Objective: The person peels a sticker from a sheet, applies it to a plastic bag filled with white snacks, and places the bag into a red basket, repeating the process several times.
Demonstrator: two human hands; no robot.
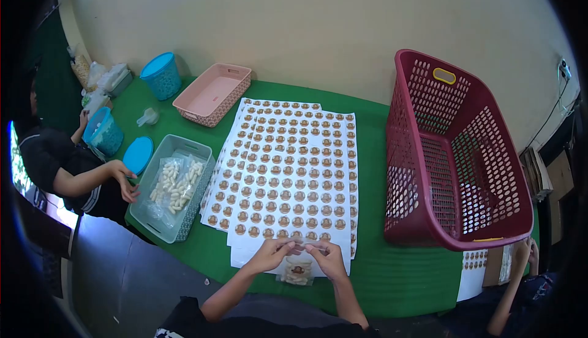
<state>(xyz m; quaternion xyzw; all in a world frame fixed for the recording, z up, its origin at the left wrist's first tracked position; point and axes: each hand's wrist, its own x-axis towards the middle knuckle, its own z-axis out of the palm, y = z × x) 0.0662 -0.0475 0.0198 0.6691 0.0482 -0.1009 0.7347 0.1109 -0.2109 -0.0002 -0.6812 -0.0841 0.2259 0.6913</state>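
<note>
Clear plastic snack pouch with a round brown sticker (298, 270) sat low centre, pinched at its top edge by left hand (272, 254) and right hand (327, 258); it looked light, limp, crinkly, best gripped there.

The sticker sheets' (285, 172) print is too small to read; the hands (300, 255) hide their lower edge.

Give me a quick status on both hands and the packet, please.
Left hand and right hand both pinching the top of the small snack packet. Sticker sheets just beyond. Red basket off right, clear.
</note>
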